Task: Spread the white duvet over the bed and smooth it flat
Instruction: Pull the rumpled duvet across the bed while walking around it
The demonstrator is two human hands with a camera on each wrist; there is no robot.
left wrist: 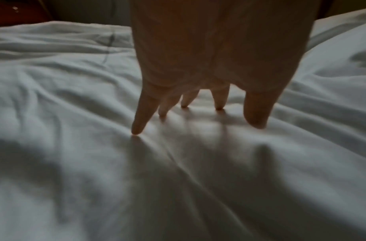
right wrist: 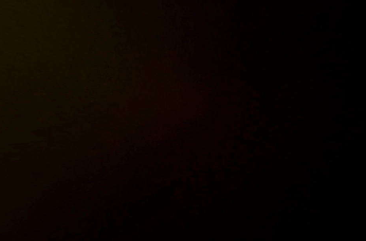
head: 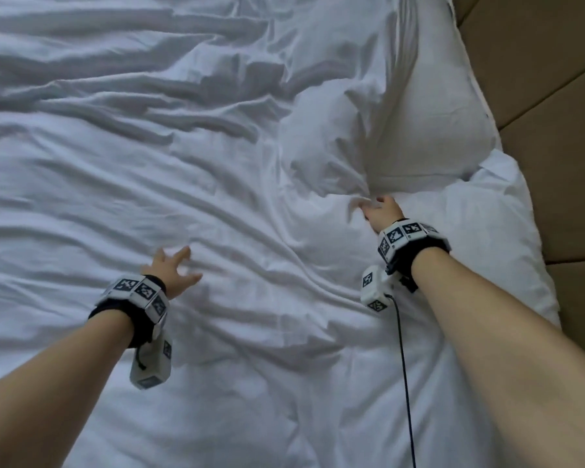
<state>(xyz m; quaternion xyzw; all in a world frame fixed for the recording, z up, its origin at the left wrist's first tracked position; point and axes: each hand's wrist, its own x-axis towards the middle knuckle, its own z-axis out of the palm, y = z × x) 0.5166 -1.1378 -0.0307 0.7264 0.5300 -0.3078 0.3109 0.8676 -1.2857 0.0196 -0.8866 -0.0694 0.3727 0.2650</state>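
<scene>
The white duvet (head: 217,184) covers the bed and is full of long creases. My left hand (head: 174,268) is over its middle with the fingers spread and straight. In the left wrist view the fingertips (left wrist: 136,130) touch the duvet (left wrist: 95,171). My right hand (head: 377,211) is further right, at the foot of a plump white pillow (head: 433,106). Its fingers curl into a bunch of duvet cloth, and folds run out from that spot. The right wrist view is black and shows nothing.
A tan padded headboard (head: 554,96) runs along the right side. More white bedding (head: 497,224) bulges between my right arm and the headboard. A black cable (head: 404,366) hangs from my right wrist across the duvet.
</scene>
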